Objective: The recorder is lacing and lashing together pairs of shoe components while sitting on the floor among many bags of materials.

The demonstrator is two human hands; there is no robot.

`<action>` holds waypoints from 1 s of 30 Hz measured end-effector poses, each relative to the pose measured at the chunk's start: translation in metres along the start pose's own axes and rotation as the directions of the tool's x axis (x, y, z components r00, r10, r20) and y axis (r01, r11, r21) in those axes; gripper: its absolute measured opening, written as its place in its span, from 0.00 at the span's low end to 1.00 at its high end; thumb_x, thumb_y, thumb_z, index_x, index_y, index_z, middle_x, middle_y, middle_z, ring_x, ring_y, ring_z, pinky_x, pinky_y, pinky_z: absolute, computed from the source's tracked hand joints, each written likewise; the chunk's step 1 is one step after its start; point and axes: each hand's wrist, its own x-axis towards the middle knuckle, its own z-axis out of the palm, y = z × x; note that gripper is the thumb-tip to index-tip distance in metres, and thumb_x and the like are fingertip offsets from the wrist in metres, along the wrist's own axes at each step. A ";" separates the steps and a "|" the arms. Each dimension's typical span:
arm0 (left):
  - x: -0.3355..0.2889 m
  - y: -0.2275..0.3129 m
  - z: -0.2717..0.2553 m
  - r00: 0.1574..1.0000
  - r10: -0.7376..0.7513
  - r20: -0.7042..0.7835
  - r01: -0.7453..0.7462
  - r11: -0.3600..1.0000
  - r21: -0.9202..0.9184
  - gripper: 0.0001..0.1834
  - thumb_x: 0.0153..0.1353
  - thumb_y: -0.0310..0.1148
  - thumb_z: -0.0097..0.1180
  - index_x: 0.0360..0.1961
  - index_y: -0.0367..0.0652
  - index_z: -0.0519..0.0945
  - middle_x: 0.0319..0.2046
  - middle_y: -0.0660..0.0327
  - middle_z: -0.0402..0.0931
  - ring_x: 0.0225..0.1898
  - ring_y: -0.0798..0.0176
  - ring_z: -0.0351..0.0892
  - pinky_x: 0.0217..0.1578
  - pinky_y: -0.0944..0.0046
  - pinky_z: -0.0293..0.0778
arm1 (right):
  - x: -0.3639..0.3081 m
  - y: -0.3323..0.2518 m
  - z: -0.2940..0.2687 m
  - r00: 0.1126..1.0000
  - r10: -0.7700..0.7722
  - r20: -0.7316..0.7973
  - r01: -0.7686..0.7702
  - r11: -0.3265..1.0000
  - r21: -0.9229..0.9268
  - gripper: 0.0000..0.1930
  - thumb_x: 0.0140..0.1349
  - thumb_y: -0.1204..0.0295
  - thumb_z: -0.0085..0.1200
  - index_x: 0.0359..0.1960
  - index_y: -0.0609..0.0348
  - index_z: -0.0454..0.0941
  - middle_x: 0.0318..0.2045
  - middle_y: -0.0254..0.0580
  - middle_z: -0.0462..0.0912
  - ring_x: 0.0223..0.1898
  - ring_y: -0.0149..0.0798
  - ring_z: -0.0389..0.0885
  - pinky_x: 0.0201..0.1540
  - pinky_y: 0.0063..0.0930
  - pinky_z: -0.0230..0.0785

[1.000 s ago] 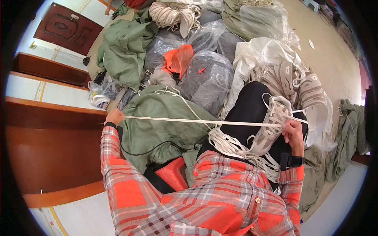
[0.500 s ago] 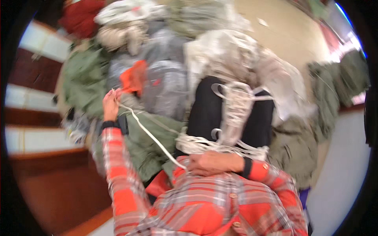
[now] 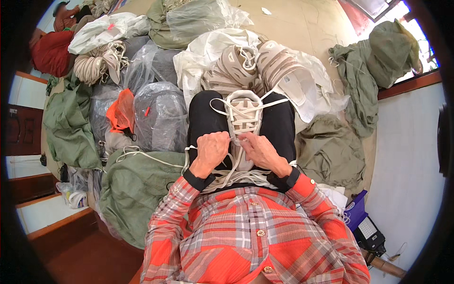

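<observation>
Head view: a beige shoe (image 3: 245, 112) stands in the person's lap, between the black-trousered thighs, its toe toward the body and its front crisscrossed with laces. The left hand (image 3: 212, 150) is curled, thumb and forefinger pinched together on a lace (image 3: 235, 165) beside the shoe. The right hand (image 3: 262, 151) is bent over the shoe's front, fingertips touching it; whether they are clamped on a lace, one cannot tell. The two hands nearly meet. A heap of white laces (image 3: 236, 179) lies in the lap below.

Just beyond the knees, an opened white sack (image 3: 185, 71) lies under and around more beige shoe pieces (image 3: 230, 71). To its left, a clear plastic bag (image 3: 163, 113) is packed with something grey, a small red piece on its front and an orange bag (image 3: 122, 112) slumped beside it. Another clear bag (image 3: 208, 21) lies over a green sack at the top; its contents are hard to make out. A large green sack (image 3: 137, 194) spreads near the left elbow, and a slack olive sack (image 3: 333, 151) lies to the right. Near the right elbow sits a purple box (image 3: 355, 209).
</observation>
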 end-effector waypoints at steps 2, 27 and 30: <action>0.000 -0.002 0.005 0.999 0.028 -0.017 -0.028 1.000 -0.003 0.09 0.53 0.35 0.53 0.19 0.43 0.76 0.18 0.55 0.75 0.21 0.50 0.76 0.19 0.55 0.69 | -0.001 -0.016 -0.003 0.989 0.113 0.098 -0.125 0.985 0.121 0.16 0.63 0.70 0.42 0.49 0.66 0.67 0.18 0.51 0.78 0.16 0.42 0.76 0.21 0.33 0.67; -0.007 0.013 0.012 0.987 -0.095 -0.130 0.094 0.996 -0.008 0.07 0.53 0.30 0.50 0.22 0.40 0.74 0.19 0.52 0.77 0.22 0.48 0.77 0.23 0.53 0.71 | 0.002 -0.016 -0.019 0.907 0.113 0.406 -0.162 0.983 0.089 0.24 0.62 0.75 0.39 0.61 0.55 0.52 0.18 0.47 0.77 0.10 0.36 0.74 0.11 0.27 0.67; -0.005 0.016 0.010 0.984 -0.175 -0.027 0.177 0.982 0.067 0.09 0.56 0.33 0.49 0.25 0.40 0.77 0.19 0.48 0.76 0.24 0.45 0.78 0.25 0.50 0.72 | 0.024 -0.007 -0.020 0.945 0.003 0.326 0.000 1.000 -0.008 0.17 0.61 0.75 0.37 0.52 0.62 0.65 0.15 0.46 0.76 0.10 0.36 0.74 0.11 0.28 0.67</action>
